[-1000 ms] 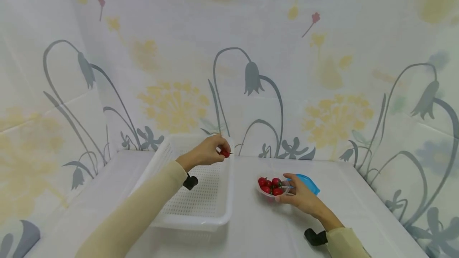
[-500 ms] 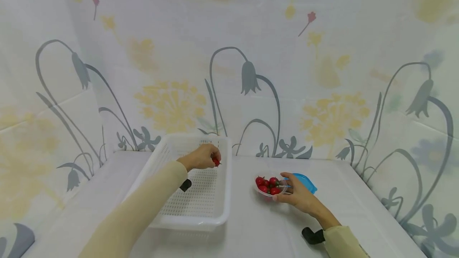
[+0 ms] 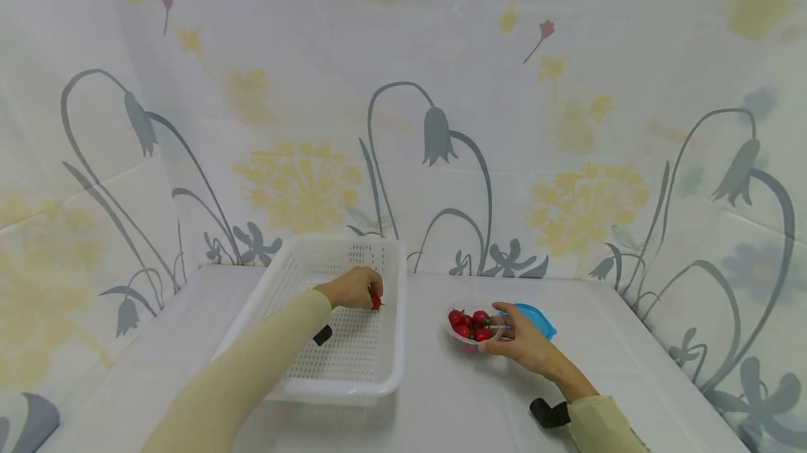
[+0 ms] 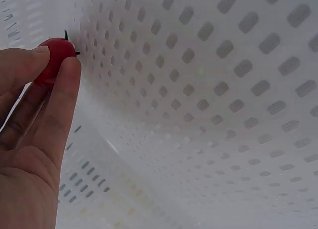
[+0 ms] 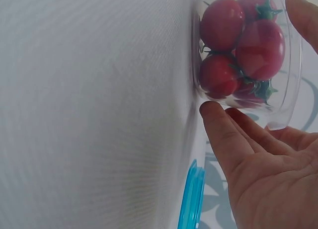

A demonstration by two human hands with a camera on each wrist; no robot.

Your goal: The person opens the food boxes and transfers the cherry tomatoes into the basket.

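One small red tomato (image 4: 58, 60) is pinched in the left hand (image 3: 353, 288), the thumb on one side and the fingers (image 4: 64, 90) on the other, its green stalk end pointing away from the palm. The tomato is inside a white basket (image 3: 340, 390) with slotted walls, toward the basket's right side; whether it touches the plastic I cannot tell. To the right, on the white counter (image 3: 435, 397), the right hand (image 3: 526, 346) holds a clear container (image 5: 294, 90), thumb and fingers clamped on opposite sides of it. At least five red tomatoes (image 5: 261, 50) with green stalks lie in that container, seen plainly through its smooth wall. Just behind this hand lies a blue lid (image 3: 536, 320), apart from the container. Both arms wear pale yellow sleeves (image 3: 252, 369), and a black piece (image 3: 548, 413) juts from each wrist. A small dark mark near the right cuff is too small to read. The printing on the white cloth (image 3: 403, 19) behind is pictorial: gray drooping flowers (image 3: 437, 134), yellow blossom clusters (image 3: 302, 180) and little red sprigs (image 3: 546, 29).
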